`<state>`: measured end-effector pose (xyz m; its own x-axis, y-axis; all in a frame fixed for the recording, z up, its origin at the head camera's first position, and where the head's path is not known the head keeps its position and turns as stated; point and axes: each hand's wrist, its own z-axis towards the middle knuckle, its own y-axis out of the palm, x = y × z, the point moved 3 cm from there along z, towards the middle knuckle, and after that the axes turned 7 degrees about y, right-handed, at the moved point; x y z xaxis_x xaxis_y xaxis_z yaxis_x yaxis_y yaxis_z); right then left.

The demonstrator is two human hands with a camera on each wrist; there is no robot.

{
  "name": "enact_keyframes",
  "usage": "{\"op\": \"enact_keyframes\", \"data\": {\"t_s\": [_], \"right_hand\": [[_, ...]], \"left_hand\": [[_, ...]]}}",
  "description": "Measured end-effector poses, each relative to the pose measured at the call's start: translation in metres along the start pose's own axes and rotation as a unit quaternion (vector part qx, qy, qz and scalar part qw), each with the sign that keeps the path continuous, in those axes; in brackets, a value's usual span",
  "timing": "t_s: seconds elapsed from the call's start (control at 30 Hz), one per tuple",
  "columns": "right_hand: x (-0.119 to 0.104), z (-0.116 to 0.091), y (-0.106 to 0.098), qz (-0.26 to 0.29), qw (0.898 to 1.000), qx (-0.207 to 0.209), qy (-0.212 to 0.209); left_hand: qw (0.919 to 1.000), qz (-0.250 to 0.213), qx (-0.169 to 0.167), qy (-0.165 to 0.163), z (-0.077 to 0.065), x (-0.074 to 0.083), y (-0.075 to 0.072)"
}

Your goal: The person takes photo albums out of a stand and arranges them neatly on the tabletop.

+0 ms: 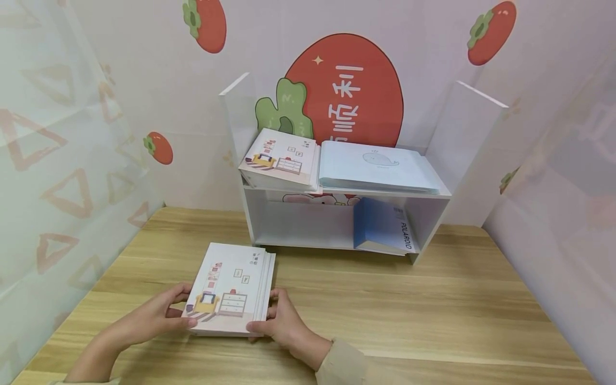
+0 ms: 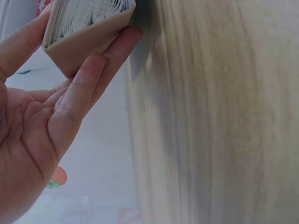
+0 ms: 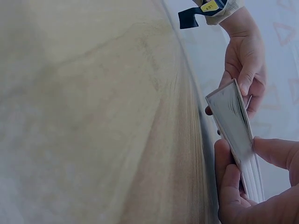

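A thick white photo album (image 1: 212, 286), its cover drawn with a yellow armchair and a dresser, is held flat over the table at the left front. My left hand (image 1: 149, 318) grips its left side, thumb on the cover and fingers underneath. On the other side, my right hand (image 1: 284, 323) holds the layered right edge, the thumb at the near corner. Seen from the left wrist, the album (image 2: 91, 37) shows bulging page edges, with fingers along its underside. In the right wrist view both hands hold the album (image 3: 233, 123) by opposite ends, beside the table surface.
A white two-level shelf (image 1: 303, 224) stands at the back of the wooden table (image 1: 375, 315). Its upper level carries a matching white album (image 1: 284, 158) and a pale blue whale album (image 1: 375, 166). Below, a blue Polaroid album (image 1: 380, 224) leans at the right. Printed cloth walls surround the table.
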<state>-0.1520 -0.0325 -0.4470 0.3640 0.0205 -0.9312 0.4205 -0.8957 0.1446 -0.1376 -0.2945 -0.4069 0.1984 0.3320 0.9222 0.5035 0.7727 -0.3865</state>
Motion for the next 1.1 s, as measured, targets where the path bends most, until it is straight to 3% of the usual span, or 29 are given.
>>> {"op": "enact_keyframes", "data": {"t_s": [0.3,0.5,0.8,1.1], "right_hand": [[0.001,0.000,0.002,-0.013,1.000,0.008,0.005],[0.003,0.001,0.003,-0.014,1.000,0.009,0.006],[0.004,0.001,0.004,-0.010,1.000,0.009,0.006],[0.004,0.002,0.004,-0.022,1.000,0.010,0.010]], "left_hand": [[0.9996,-0.025,-0.012,-0.004,0.000,-0.006,0.001],[0.9996,-0.018,-0.011,-0.017,-0.001,-0.007,0.001],[0.9995,-0.025,-0.021,-0.004,0.000,-0.010,0.000],[0.9992,-0.022,-0.029,-0.015,0.002,-0.012,-0.002]]}}
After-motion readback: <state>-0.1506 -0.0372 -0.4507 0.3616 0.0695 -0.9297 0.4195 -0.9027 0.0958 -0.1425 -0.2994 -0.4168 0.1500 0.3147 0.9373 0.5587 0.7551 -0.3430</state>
